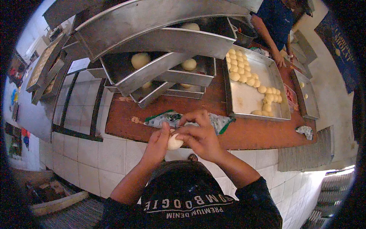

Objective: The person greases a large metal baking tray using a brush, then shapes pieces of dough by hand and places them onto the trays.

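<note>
A pale, rounded dough ball (175, 142) is held up between my two hands, just off the near edge of the brown table (171, 110). My left hand (155, 143) wraps its left side, thumb pointing up. Fingers of my right hand (200, 137) press on its upper right side. Just beyond my hands lies a crumpled white and green cloth or bag (160, 120), partly hidden by them. To the right, a square metal tray (244, 100) holds rows of similar dough balls (237, 68).
Metal trays (152, 72) with dough balls rise in a crisscross stack ahead. At the far right, another person's arm (271, 40) reaches over the table beside a narrow tray (308, 101). A small crumpled wrapper (304, 131) lies near the table's right corner.
</note>
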`<act>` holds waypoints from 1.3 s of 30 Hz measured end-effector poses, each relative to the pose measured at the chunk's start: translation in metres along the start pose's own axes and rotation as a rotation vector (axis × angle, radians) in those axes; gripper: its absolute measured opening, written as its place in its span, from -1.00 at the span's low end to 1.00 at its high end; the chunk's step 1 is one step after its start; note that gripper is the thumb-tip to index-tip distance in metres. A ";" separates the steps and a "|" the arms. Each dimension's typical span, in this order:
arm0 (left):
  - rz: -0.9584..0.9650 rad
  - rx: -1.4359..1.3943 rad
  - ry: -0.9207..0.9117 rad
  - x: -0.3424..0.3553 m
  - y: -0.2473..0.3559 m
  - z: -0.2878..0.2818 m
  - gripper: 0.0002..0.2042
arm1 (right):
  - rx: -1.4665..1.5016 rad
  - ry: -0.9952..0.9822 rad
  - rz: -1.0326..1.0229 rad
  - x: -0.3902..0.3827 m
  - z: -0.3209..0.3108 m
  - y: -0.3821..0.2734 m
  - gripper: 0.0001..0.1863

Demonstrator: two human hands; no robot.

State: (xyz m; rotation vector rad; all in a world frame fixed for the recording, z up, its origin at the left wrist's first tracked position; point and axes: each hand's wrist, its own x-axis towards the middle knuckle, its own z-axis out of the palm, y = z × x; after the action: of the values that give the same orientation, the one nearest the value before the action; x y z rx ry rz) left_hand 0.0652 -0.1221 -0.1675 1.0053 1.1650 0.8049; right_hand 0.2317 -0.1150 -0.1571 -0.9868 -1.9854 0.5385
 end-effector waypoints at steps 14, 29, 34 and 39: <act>0.056 0.239 -0.248 0.003 0.015 -0.016 -0.29 | -0.069 -0.118 -0.111 -0.006 -0.005 -0.012 -0.84; 0.548 0.135 -0.021 0.022 -0.014 -0.001 -0.44 | 1.151 -0.061 0.782 -0.003 0.038 -0.002 -0.88; 0.242 0.197 0.292 0.011 0.000 -0.004 -0.56 | 0.053 -0.151 0.323 0.007 0.011 -0.006 -0.67; 0.739 0.561 0.228 0.028 -0.030 -0.012 -0.56 | -0.214 -0.328 -0.273 0.017 0.009 -0.027 -0.40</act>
State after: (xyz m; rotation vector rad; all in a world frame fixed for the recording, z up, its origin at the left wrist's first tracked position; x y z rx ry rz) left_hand 0.0601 -0.1047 -0.2060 1.9113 1.2486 1.2227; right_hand 0.2064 -0.1177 -0.1362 -0.7684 -2.4654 0.3572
